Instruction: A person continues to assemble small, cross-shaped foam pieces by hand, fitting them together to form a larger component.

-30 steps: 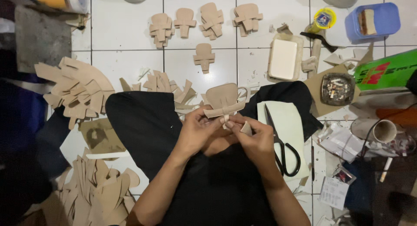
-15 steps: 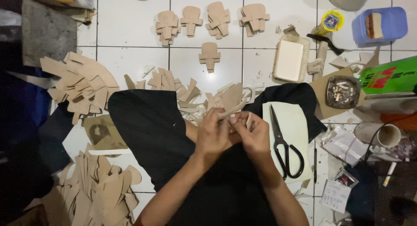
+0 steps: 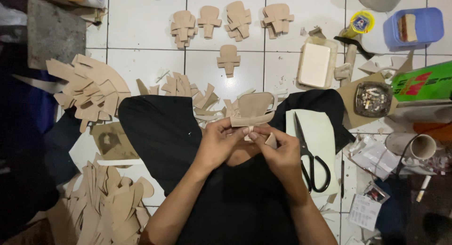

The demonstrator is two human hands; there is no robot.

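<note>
Head view, the only one I have from my remote station: both hands meet at mid-frame over a black cloth [image 3: 160, 132] spread across the lap. I record the left hand [image 3: 217, 140] with fingers narrowed in a pinch on the lower band of a tan cut-out piece [image 3: 253, 109], thumb and forefinger closed on its left end. The right hand [image 3: 278, 153] likewise pinches, fingertips closed on the small tab beneath the band's centre, with a loose flap of the same material showing by its thumb.

Position of the piece: it stands just above and beyond both sets of fingertips, its rounded body pointing away from the person and its crossband running left to right. Long axis of the body runs away from the person; the band lies across it. Both hands touch it; the left holds more of the band, the right works the tab from below.

Surroundings noted: black-handled scissors [image 3: 308, 155] lie on a pale sheet [image 3: 325, 132] just right of the right hand, blades pointing away. Finished folded pieces [image 3: 229, 60] sit in rows on the white tiled floor [image 3: 141, 33] beyond. Stacks of flat blanks [image 3: 89, 87] lie to the left. An ashtray [image 3: 373, 99] sits to the right, well apart.
</note>
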